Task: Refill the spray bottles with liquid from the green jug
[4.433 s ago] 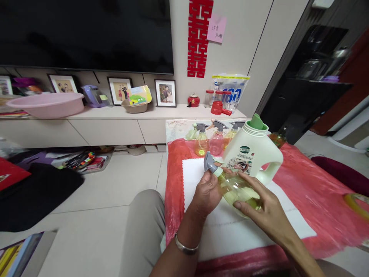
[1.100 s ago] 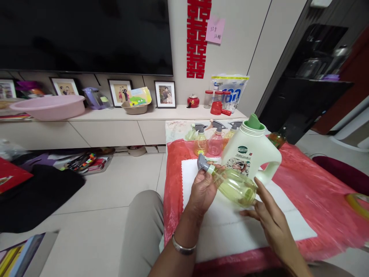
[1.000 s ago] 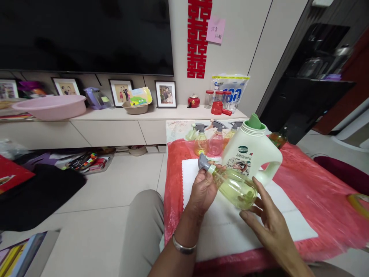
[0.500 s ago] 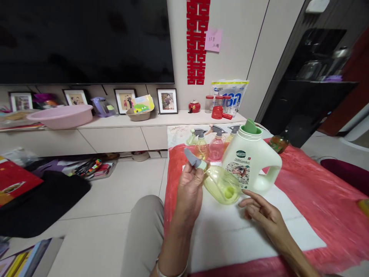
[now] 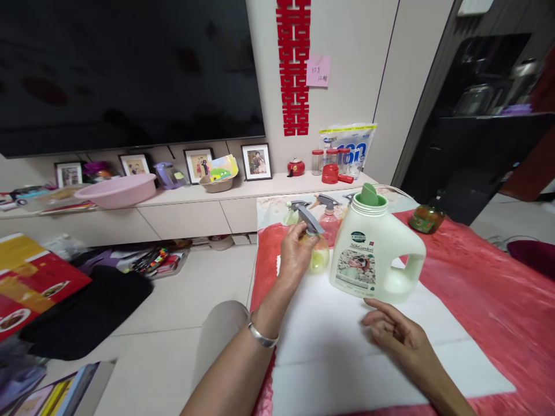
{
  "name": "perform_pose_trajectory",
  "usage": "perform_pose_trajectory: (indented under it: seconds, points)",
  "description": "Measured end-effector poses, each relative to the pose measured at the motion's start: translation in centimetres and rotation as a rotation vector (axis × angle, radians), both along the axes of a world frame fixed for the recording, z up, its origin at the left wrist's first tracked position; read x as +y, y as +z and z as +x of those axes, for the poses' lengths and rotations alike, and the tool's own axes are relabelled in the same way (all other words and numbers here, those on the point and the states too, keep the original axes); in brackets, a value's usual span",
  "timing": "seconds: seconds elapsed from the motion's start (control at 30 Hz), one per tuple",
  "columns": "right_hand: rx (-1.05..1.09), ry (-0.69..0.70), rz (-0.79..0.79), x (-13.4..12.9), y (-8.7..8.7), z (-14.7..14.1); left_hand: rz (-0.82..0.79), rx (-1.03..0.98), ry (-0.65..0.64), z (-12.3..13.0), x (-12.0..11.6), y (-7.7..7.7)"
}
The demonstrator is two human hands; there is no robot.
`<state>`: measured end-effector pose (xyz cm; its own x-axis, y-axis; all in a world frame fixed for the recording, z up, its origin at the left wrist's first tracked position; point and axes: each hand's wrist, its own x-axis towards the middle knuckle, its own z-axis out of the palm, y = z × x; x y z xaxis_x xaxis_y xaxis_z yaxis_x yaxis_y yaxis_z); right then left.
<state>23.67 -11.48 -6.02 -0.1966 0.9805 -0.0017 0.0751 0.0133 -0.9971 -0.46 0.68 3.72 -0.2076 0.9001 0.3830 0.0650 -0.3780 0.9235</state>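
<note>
Table is covered by a wrinkled red sheet, overlaid by a white rectangular mat. Pale-green plastic jug with side handle is stood on the mat. Right hand is held half-curled just near of the jug, nothing gripped. Translucent yellow-green spray bottle is gripped around the neck by the left hand, far left on the mat; base contact can't be told. Done: grey trigger head is fitted. Left: bottle is not yet released; jug's green spout is uncapped.

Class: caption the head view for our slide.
Left hand gripping a spray bottle near its neck, beside a pale jug; right hand empty above a white mat.
</note>
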Motion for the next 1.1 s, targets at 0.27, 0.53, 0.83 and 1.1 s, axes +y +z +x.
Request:
perform_pose_trajectory:
  seconds: [0.27, 0.53, 0.83, 1.1]
  points:
    - [0.100, -0.096, -0.047, -0.7, -0.1, -1.0, 0.038, 0.149, 0.116, 2.8, 2.9, -1.5]
    - [0.051, -0.037, -0.032, -0.2, -1.0, -0.2, 0.018, 0.304, 0.171, 3.5, 3.5, -2.9]
    - [0.034, 0.035, 0.013, 0.3, -1.0, 0.3, -0.023, 0.392, 0.213, 2.8, 1.3, -3.8]
    - [0.150, -0.291, 0.199, -0.5, 2.8, 2.9, -0.266, 0.421, 0.032, 1.7, -6.7, -4.2]
